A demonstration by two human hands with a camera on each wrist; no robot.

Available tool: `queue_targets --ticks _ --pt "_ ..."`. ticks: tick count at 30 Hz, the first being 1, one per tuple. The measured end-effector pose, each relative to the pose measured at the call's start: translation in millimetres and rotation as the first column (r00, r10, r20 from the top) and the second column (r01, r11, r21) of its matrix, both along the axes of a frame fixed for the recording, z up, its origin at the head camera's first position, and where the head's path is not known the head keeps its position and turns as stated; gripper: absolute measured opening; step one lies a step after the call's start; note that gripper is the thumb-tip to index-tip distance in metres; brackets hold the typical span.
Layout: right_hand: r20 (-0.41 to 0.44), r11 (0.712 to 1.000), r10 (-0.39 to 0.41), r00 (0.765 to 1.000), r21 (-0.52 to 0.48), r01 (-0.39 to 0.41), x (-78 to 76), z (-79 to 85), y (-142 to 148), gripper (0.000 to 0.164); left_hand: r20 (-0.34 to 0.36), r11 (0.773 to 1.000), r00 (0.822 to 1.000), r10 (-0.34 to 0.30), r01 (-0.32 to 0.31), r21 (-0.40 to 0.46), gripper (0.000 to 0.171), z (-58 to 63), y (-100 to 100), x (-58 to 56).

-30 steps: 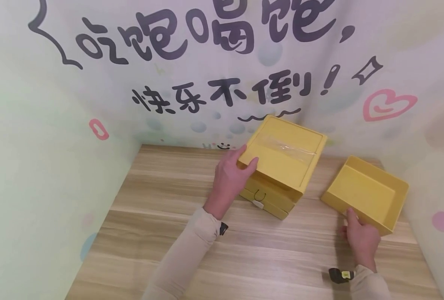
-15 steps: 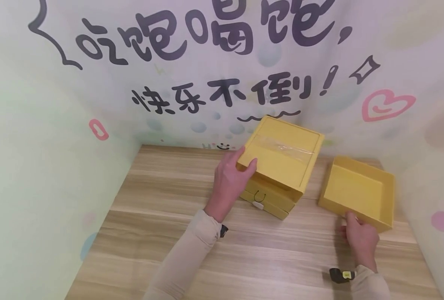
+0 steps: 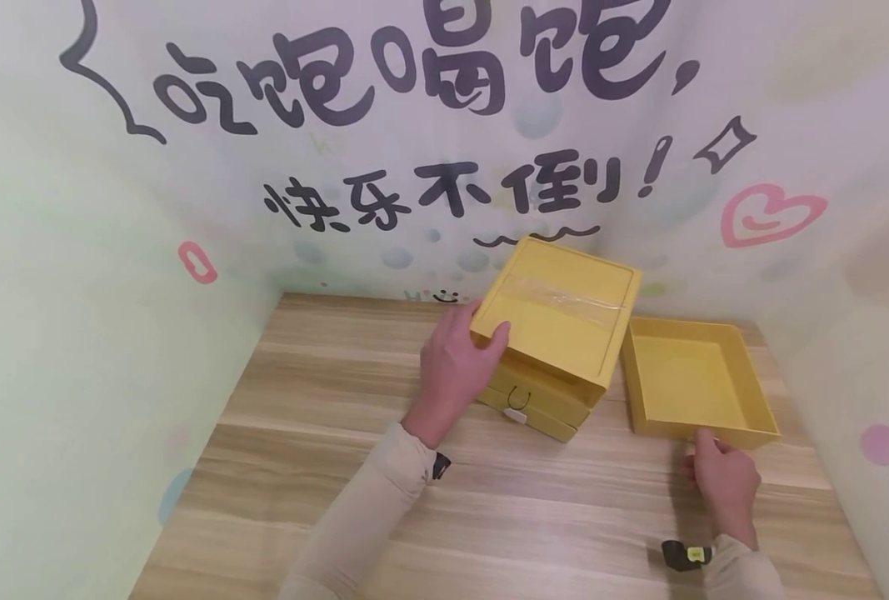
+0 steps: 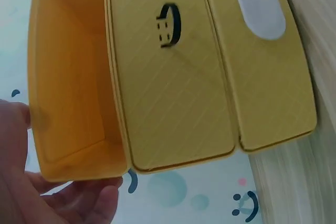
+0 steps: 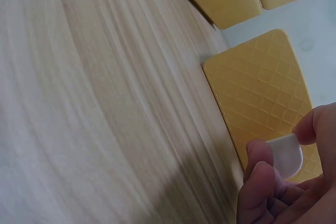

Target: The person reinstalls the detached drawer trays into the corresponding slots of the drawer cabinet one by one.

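A yellow drawer cabinet (image 3: 564,333) stands at the back of the table, turned at an angle. My left hand (image 3: 455,358) grips its front left top corner, thumb on the top edge and fingers along the side. In the left wrist view the cabinet's top slot (image 4: 73,77) is hollow, above a drawer with a black loop handle (image 4: 176,24) and a lower one with a white tab (image 4: 265,17). To the right lies a pulled-out yellow drawer (image 3: 687,375). My right hand (image 3: 725,483) pinches the white tab handle (image 5: 286,156) on that drawer's front.
Clear tape (image 3: 564,298) runs across the cabinet's top. The wood-grain table (image 3: 324,392) is bordered by a printed backdrop (image 3: 384,150) behind and at both sides. Close beside the cabinet's right side is the drawer's left wall.
The loose drawer has turned and shifted left toward the cabinet, with my right hand still pinching its tab. The cabinet has moved slightly left under my left hand.
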State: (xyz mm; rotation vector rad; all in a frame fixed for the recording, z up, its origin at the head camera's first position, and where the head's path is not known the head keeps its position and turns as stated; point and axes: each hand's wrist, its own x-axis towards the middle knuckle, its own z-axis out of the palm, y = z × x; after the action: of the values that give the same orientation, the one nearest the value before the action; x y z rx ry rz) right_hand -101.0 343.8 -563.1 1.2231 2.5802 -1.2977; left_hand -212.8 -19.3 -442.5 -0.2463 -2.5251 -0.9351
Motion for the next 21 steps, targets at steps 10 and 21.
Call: queue_targets --ticks 10,21 --pt "0.003 0.992 0.059 0.998 0.115 -0.059 2.8 6.6 -4.5 0.063 0.217 0.94 0.944 -0.249 0.182 0.29 0.046 22.5 -20.0 -35.1" --pt "0.006 0.965 0.15 0.989 0.216 -0.148 3.1 6.8 -8.4 0.072 0.328 0.897 0.867 -0.374 0.248 0.366 0.047 15.1 -27.6 -66.1"
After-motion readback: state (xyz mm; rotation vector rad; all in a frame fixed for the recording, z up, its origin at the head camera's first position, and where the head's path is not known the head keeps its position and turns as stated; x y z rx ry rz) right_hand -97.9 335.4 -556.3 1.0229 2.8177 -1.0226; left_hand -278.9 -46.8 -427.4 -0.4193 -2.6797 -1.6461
